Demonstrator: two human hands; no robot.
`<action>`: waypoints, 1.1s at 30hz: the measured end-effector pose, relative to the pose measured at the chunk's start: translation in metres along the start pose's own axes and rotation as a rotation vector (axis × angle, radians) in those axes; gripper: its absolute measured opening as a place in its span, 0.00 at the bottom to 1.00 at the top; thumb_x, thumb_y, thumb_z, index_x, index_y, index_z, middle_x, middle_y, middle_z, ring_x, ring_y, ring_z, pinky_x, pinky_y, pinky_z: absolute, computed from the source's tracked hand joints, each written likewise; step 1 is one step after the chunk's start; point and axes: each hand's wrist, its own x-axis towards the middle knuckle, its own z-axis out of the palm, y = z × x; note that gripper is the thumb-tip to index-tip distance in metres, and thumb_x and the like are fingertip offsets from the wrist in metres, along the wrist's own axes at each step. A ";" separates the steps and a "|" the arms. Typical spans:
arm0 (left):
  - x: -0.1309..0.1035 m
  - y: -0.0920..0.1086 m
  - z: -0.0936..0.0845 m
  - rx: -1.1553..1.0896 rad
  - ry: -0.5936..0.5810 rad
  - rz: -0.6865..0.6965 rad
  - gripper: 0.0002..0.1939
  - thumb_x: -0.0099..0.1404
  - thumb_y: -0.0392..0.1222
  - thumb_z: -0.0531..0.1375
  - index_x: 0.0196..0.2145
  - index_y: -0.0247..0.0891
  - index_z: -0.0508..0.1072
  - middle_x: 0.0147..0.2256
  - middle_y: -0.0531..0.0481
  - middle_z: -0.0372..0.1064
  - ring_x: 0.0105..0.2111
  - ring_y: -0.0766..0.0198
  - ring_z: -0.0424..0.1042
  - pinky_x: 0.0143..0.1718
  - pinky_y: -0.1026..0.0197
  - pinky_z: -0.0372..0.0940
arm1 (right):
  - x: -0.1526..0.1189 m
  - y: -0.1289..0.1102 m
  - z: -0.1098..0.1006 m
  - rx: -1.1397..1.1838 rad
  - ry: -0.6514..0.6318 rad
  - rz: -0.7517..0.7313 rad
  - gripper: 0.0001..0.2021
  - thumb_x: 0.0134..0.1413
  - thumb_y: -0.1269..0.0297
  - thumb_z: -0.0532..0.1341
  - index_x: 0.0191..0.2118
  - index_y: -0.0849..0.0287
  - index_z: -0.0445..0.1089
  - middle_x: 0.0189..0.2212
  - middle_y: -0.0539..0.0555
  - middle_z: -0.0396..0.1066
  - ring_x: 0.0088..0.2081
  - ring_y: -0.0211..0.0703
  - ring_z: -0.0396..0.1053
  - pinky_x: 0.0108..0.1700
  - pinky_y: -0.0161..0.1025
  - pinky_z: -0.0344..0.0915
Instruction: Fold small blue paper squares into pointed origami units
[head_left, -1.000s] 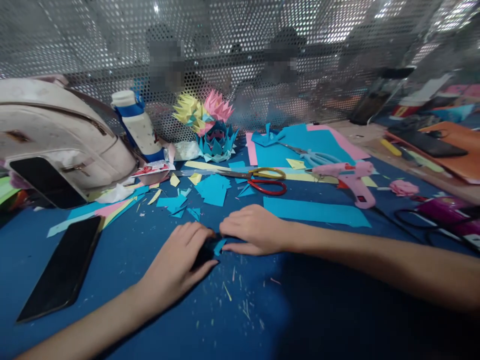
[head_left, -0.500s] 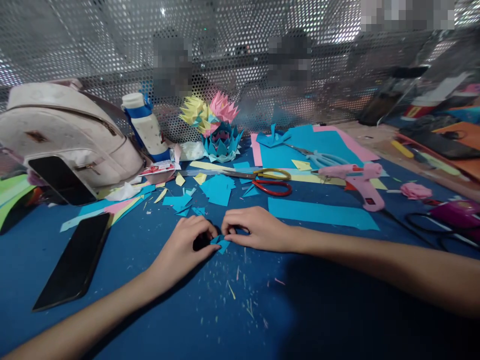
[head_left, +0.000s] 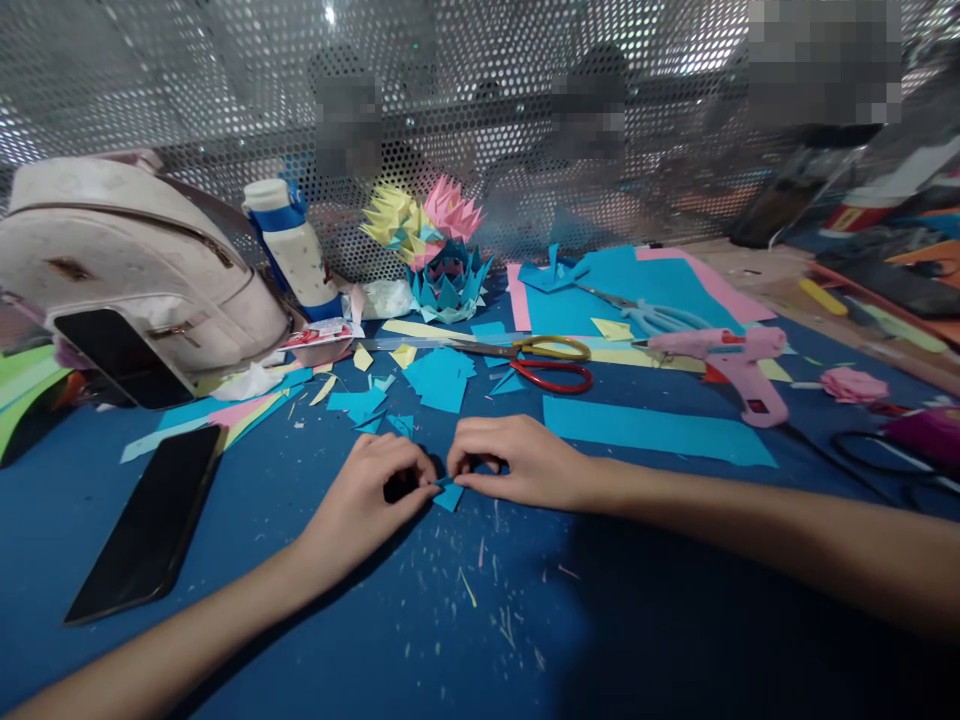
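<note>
Between my two hands, just above the blue tabletop, is a small piece of blue paper [head_left: 448,497] with a folded upper edge. My left hand [head_left: 386,485] pinches its left side between thumb and fingers. On its right side, my right hand [head_left: 510,462] pinches it the same way. Behind my hands lie cut blue paper pieces [head_left: 440,378] and, to their right, a long blue paper strip [head_left: 660,430]. Scissors [head_left: 551,362] with one yellow and one red handle rest beyond my right hand.
A pink glue gun [head_left: 731,360] with a cord lies at right. Folded paper flowers [head_left: 448,285] stand at the back beside a bottle [head_left: 292,250] and a backpack [head_left: 135,270]. A black phone [head_left: 150,525] lies left of my left forearm. Blue pliers [head_left: 652,315] rest on paper sheets.
The upper edge of the small blue paper has been folded flatter between my fingers. Both hands stay nearly in place, and the view has shifted slightly.
</note>
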 end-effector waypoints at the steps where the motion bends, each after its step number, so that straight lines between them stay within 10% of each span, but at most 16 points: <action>1: 0.000 0.001 0.000 0.004 -0.001 0.012 0.05 0.69 0.38 0.60 0.33 0.40 0.71 0.30 0.56 0.70 0.32 0.64 0.67 0.39 0.59 0.54 | 0.000 0.000 0.000 -0.002 0.002 -0.019 0.03 0.59 0.71 0.61 0.38 0.58 0.71 0.35 0.48 0.70 0.32 0.33 0.65 0.33 0.31 0.56; 17: -0.009 0.004 -0.006 0.431 0.037 0.423 0.13 0.76 0.35 0.50 0.36 0.37 0.72 0.35 0.50 0.72 0.35 0.61 0.65 0.45 0.53 0.52 | -0.004 0.004 -0.003 -0.627 0.006 -0.454 0.17 0.72 0.60 0.49 0.33 0.58 0.68 0.33 0.49 0.69 0.31 0.37 0.59 0.30 0.39 0.48; 33: -0.007 0.001 -0.007 0.295 -0.010 0.379 0.10 0.76 0.37 0.51 0.40 0.37 0.71 0.36 0.50 0.72 0.37 0.62 0.66 0.42 0.56 0.55 | -0.004 -0.004 0.002 -0.475 -0.082 -0.335 0.13 0.71 0.62 0.49 0.41 0.59 0.68 0.36 0.53 0.70 0.36 0.40 0.62 0.35 0.37 0.56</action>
